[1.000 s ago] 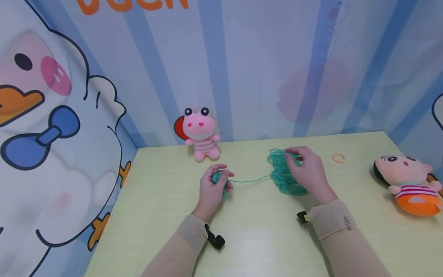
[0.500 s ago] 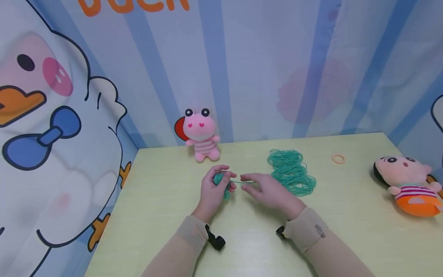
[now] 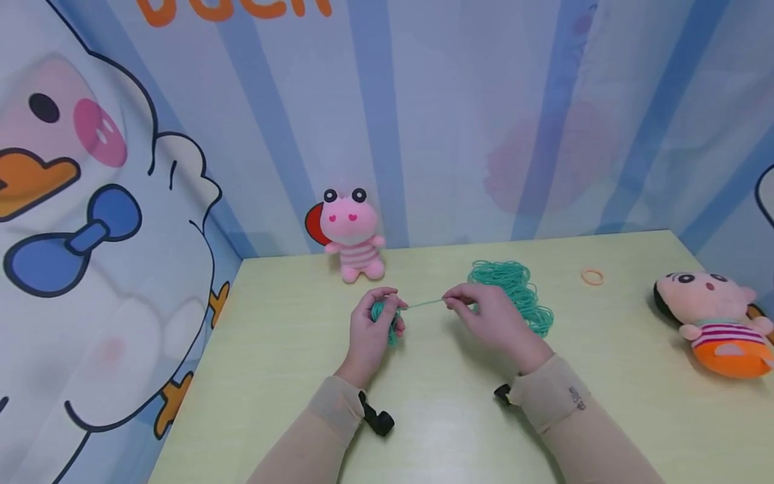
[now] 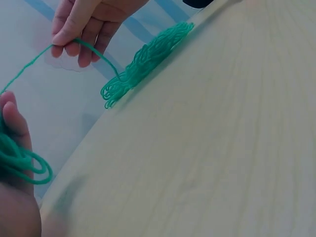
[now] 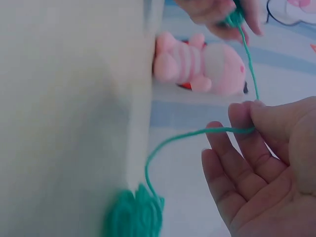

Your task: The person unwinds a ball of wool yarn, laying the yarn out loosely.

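A small wound bundle of green yarn [image 3: 378, 311] sits in my left hand [image 3: 370, 334], whose fingers and thumb curl round it. Loops of that bundle stick out beside the palm in the left wrist view. My right hand [image 3: 492, 323] pinches the yarn strand [image 5: 254, 89] between thumb and forefinger, its other fingers loosely bent. Between the two hands the strand [image 3: 426, 304] runs nearly straight. From the right fingertips it sags in a curve to the loose pile of green yarn [image 3: 514, 282] on the table, which the right hand partly covers in the head view.
A pink striped plush toy [image 3: 355, 235] stands at the table's back edge. To the right, an orange ring [image 3: 592, 276] lies flat, and a plush doll [image 3: 716, 326] lies on its back. The pale table [image 3: 447, 430] meets a striped blue backdrop [image 3: 435, 121].
My right hand left the yarn pile, came toward the left hand, then drew slightly back right, now pinching the strand. The left hand keeps its grip on the bundle, almost still.
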Available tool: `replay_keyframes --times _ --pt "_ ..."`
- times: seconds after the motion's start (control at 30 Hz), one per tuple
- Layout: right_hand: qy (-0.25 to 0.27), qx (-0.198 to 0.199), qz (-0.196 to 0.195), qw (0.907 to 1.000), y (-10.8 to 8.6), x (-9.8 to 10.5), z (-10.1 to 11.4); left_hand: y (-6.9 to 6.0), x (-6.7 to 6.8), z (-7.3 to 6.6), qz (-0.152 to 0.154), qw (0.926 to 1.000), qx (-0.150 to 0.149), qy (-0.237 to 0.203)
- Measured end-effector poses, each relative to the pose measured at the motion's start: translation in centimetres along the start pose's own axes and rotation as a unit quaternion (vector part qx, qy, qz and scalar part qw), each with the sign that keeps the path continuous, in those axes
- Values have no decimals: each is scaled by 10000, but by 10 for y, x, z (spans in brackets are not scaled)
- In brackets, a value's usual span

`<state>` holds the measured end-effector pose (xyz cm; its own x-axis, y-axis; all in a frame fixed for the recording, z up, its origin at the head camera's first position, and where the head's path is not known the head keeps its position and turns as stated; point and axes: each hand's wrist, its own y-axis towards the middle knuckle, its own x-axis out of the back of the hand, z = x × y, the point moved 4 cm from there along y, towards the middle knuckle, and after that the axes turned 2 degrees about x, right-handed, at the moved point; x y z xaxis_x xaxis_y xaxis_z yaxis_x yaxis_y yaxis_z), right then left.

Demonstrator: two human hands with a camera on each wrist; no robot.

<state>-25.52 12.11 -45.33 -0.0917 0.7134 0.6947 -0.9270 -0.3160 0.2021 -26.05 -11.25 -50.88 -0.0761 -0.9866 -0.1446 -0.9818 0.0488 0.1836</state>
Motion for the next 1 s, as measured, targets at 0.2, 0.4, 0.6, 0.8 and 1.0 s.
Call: replay_keyframes --times 0.2,0.4,0.6,0.8,1.0 --pt "-33 -141 -552 9984 -2 34 -18 0 1 -1 -40 10000 -69 -24" --pt "-52 -686 -1009 9925 -7 59 -38 0 2 0 -2 10000 -44 -52" --pt "-158 -1430 -1360 9802 -14 73 -60 0 2 0 -88 9999 74 35" --pt "-304 -1872 -1399 9718 -18 77 -80 1 3 3 -390 9987 303 139" --pt "-471 -1953 -1379 9699 -21 77 -92 2 4 5 -565 9974 390 213"
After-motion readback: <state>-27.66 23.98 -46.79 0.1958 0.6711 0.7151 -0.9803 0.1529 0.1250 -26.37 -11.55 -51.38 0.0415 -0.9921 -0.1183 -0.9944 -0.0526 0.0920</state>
